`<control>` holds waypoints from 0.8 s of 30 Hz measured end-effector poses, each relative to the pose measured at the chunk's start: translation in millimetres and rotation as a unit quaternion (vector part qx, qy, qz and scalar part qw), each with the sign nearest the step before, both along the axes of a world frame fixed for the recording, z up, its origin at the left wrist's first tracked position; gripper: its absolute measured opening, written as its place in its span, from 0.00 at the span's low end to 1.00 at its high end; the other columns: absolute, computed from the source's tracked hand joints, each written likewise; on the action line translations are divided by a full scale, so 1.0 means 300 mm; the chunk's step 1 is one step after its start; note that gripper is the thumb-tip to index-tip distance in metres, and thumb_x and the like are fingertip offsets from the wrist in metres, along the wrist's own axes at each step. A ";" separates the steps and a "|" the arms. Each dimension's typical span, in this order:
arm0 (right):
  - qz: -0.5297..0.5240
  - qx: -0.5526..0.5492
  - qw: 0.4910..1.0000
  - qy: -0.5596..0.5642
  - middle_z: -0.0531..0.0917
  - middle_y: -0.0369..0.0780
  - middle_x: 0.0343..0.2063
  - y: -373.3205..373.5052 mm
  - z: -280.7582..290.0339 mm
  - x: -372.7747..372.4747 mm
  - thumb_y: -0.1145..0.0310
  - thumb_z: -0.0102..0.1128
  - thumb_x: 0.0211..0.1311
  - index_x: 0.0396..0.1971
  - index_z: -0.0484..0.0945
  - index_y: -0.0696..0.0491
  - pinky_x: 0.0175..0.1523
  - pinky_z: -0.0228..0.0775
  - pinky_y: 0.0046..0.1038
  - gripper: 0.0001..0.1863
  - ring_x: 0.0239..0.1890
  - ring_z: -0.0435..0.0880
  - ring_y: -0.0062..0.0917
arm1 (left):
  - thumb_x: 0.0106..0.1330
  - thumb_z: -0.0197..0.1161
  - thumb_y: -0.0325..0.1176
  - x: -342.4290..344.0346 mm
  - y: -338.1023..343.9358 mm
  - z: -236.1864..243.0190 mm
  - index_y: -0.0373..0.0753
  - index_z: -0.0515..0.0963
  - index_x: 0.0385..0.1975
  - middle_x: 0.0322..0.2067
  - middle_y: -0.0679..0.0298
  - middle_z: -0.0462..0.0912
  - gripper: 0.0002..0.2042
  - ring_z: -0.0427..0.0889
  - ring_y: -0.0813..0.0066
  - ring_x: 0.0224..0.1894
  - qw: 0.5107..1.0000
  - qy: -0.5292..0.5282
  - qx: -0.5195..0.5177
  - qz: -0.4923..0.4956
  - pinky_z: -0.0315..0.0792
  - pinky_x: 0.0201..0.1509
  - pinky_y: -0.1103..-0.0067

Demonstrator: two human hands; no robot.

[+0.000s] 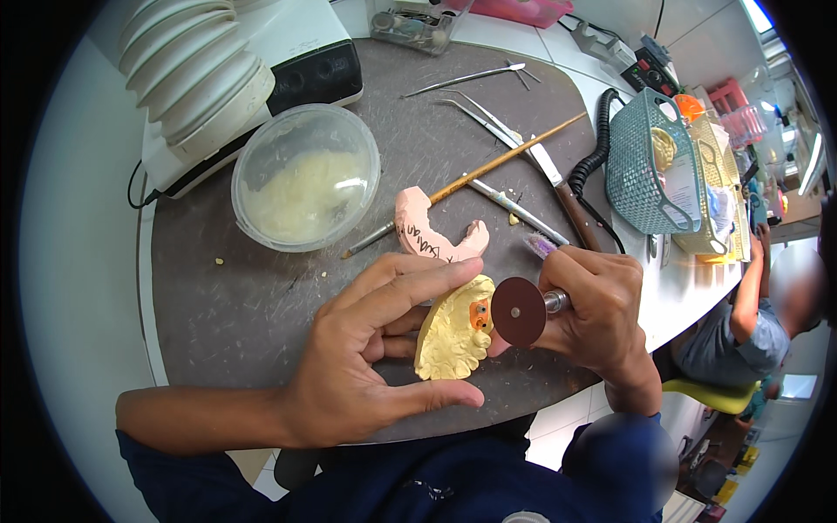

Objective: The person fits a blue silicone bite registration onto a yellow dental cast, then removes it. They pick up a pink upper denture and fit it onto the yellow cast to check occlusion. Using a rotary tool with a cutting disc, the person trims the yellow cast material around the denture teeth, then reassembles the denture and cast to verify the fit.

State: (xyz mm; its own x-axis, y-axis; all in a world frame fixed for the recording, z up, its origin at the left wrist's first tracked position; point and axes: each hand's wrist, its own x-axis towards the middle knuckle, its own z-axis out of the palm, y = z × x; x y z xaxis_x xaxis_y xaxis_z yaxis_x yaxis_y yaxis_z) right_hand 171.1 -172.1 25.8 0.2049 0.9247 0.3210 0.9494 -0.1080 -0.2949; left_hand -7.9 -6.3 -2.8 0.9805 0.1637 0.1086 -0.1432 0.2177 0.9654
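My half-open left hand point(349, 340) cradles the yellow cast point(446, 340), lengthwise outward, left of the disc tool point(523, 333) my right hand point(597, 305) clenches.

A yellow dental cast point(447, 342) is held in the left hand point(344, 357); a brown-disc rotary tool point(527, 314) is gripped by the right hand point(595, 305).
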 end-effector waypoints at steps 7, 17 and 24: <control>0.001 -0.004 1.000 0.004 0.70 0.35 0.11 -0.002 -0.007 0.001 0.46 0.81 0.37 0.17 0.69 0.53 0.18 0.62 0.27 0.30 0.12 0.74 0.26 | 0.55 0.75 0.24 -0.001 0.001 0.000 0.33 0.65 0.66 0.58 0.59 0.66 0.37 0.79 0.65 0.58 1.000 -0.003 0.004 -0.001 0.77 0.62 0.76; -0.002 -0.017 1.000 0.008 0.70 0.35 0.12 -0.003 -0.007 -0.002 0.45 0.80 0.36 0.18 0.70 0.53 0.18 0.62 0.27 0.30 0.12 0.74 0.26 | 0.55 0.75 0.25 -0.001 0.001 -0.004 0.32 0.65 0.66 0.58 0.59 0.66 0.37 0.79 0.66 0.58 1.000 -0.008 0.003 0.002 0.77 0.62 0.76; -0.002 -0.018 1.000 0.003 0.71 0.35 0.12 0.000 -0.001 -0.005 0.45 0.80 0.36 0.18 0.71 0.54 0.19 0.62 0.26 0.30 0.12 0.74 0.26 | 0.55 0.75 0.25 0.001 0.000 -0.003 0.32 0.64 0.66 0.58 0.59 0.66 0.37 0.79 0.65 0.58 1.000 -0.008 0.004 -0.002 0.77 0.62 0.76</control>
